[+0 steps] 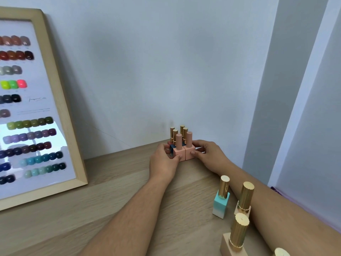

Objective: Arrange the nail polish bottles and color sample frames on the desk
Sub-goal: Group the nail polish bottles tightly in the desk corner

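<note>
Six nail polish bottles (180, 143) are packed close together in a little block at the back of the wooden desk (114, 182), right by the wall (166, 71). Four gold caps and two pink caps can be counted there. The two pink bottles at the front of the block are touching side by side. The left pink bottle (180, 152) is held by the left hand (165, 159), with the thumb pressed on its front. The right pink bottle (188, 150) is pinched by the right hand (204, 154), with the thumb in front and the fingers curled behind.

Nearer than the block and to its right, four more bottles are seen. One mint bottle (221, 202), a far beige bottle (246, 195) and a near beige bottle (238, 231) are topped with gold caps. A fourth gold cap (281, 253) is cut off at the bottom edge.

One color sample frame (60, 100) of pale wood is leaned on the wall, well to the left of the block. Rows of painted nail tips (33, 122) are shown in it. The wall is plain and pale.
</note>
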A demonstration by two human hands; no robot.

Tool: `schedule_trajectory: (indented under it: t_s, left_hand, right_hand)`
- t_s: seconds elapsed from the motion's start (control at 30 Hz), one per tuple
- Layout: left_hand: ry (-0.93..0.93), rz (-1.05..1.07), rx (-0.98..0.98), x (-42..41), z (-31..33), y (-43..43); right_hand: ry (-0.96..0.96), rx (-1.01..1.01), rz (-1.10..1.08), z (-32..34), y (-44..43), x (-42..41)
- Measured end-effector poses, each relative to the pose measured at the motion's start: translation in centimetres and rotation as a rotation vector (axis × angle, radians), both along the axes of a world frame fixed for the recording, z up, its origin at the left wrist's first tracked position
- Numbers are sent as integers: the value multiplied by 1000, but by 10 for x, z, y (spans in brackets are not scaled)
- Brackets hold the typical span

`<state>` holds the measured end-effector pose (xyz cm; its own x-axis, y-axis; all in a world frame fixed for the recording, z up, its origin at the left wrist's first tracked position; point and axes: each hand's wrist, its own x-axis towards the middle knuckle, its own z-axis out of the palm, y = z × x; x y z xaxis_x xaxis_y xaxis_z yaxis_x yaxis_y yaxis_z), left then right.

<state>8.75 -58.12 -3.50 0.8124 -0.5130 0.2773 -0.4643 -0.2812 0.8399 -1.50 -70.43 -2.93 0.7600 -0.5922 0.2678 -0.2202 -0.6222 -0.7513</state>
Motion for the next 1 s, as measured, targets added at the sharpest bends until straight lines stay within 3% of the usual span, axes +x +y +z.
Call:
schedule_trajectory:
  t_s: [0.43, 0.63, 0.83, 1.0]
  left_hand:
    - [9, 7, 3, 15, 0, -11]
    - [41, 37, 8, 9, 4, 5]
    - [83, -144, -72, -29, 6, 53]
    - [79, -273, -78, -61, 3, 93]
  right_hand:
    - [9, -28, 21, 0, -11, 18]
    - [-63, -33, -103, -2, -1, -5]
    - [-307, 4, -236, 1, 31, -59]
    - [-361, 148, -269, 2, 59, -118]
